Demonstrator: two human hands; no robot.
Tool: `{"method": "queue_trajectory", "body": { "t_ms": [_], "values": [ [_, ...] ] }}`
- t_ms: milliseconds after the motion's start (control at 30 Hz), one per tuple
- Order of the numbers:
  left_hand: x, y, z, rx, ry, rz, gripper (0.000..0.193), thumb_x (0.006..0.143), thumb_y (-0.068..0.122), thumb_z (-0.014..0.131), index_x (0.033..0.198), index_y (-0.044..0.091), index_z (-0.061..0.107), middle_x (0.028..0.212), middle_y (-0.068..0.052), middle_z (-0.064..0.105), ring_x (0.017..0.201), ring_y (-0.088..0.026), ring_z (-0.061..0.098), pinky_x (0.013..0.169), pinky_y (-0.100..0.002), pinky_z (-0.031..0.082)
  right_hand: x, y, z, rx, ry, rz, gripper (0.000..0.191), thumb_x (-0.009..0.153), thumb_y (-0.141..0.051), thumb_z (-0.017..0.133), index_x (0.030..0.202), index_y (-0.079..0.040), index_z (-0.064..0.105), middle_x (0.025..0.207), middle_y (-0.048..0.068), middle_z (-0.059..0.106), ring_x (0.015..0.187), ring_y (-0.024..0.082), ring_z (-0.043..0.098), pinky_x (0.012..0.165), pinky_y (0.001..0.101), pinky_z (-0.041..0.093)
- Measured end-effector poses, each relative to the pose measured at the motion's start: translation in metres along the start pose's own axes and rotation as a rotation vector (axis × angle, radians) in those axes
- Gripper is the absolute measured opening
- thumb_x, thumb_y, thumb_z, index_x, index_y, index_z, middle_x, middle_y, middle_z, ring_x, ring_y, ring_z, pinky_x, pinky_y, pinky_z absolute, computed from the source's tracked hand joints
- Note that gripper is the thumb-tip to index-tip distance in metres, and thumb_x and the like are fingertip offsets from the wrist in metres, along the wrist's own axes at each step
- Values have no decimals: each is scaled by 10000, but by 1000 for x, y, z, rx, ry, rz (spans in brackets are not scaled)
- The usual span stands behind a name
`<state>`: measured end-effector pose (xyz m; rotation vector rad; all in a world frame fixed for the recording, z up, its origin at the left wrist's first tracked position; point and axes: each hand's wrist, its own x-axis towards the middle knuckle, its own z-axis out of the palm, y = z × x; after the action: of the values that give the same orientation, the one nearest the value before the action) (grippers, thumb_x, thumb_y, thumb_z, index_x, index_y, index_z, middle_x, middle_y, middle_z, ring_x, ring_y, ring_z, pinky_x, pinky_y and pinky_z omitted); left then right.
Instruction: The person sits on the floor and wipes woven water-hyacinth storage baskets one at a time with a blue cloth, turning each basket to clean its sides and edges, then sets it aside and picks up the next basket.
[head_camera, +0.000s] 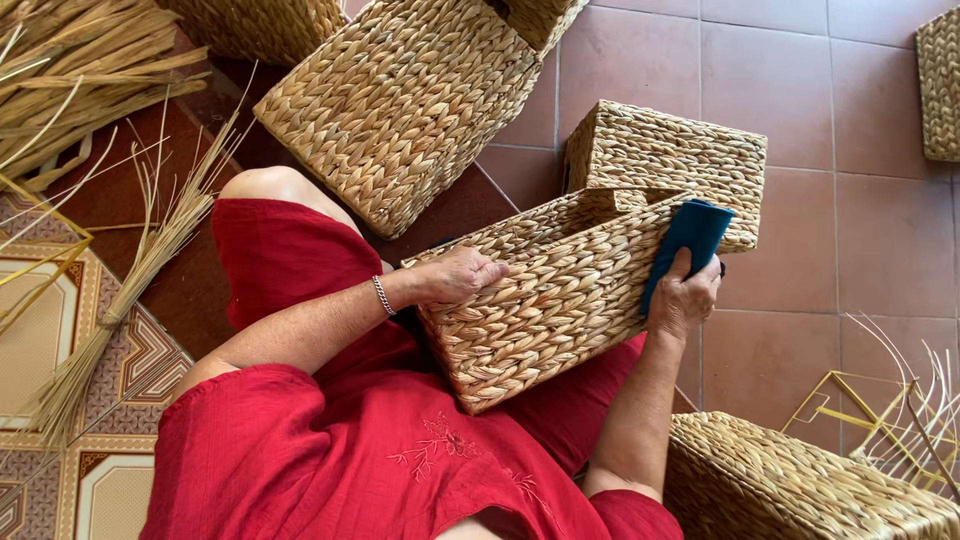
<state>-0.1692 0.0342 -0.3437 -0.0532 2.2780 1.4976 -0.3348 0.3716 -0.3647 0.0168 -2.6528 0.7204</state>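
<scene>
A woven basket (545, 300) rests tilted on the person's red-clothed lap, the left hand (458, 275) gripping its near rim while the right hand (685, 298) presses a folded blue cloth (690, 240) against its far end

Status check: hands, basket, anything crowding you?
Left hand gripping woven basket on lap. Right hand pressing blue cloth to its corner. Second basket close behind.
</scene>
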Motion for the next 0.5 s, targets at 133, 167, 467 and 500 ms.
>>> {"method": "queue_trajectory", "body": {
  "t_ms": [133, 167, 467, 500],
  "values": [
    [0, -6, 3, -127, -43, -2, 479, 1069, 424, 527, 943, 11, 734, 814, -84, 705, 779, -152, 579, 748, -372, 526, -38, -28, -13, -6, -109, 1, 502, 1069, -440, 619, 1263, 22, 624, 1074, 246, 690, 916, 451, 689, 790, 547, 547],
    [-1, -7, 4, -205, -66, -23, 460, 1066, 413, 521, 965, 20, 737, 830, -53, 712, 789, -131, 584, 755, -359, 529, -54, -41, -23, -19, -163, -11, 492, 1073, -442, 618, 1251, 16, 633, 1046, 238, 693, 899, 440, 697, 788, 543, 555],
    [0, 5, 3, -89, -15, 91, 320, 1032, 319, 572, 1021, 34, 717, 832, -53, 708, 808, -132, 623, 745, -350, 525, -177, -141, -98, 348, -308, -533, 431, 912, -237, 759, 1249, -11, 614, 989, 172, 675, 798, 349, 690, 680, 428, 573],
    [-2, 8, 3, -40, 10, 64, 323, 1042, 317, 577, 1005, 28, 716, 814, -69, 699, 794, -144, 620, 740, -356, 520, -169, -134, -94, 360, -299, -525, 405, 919, -238, 756, 1236, -24, 621, 1013, 169, 687, 808, 347, 695, 687, 421, 575]
  ]
}}
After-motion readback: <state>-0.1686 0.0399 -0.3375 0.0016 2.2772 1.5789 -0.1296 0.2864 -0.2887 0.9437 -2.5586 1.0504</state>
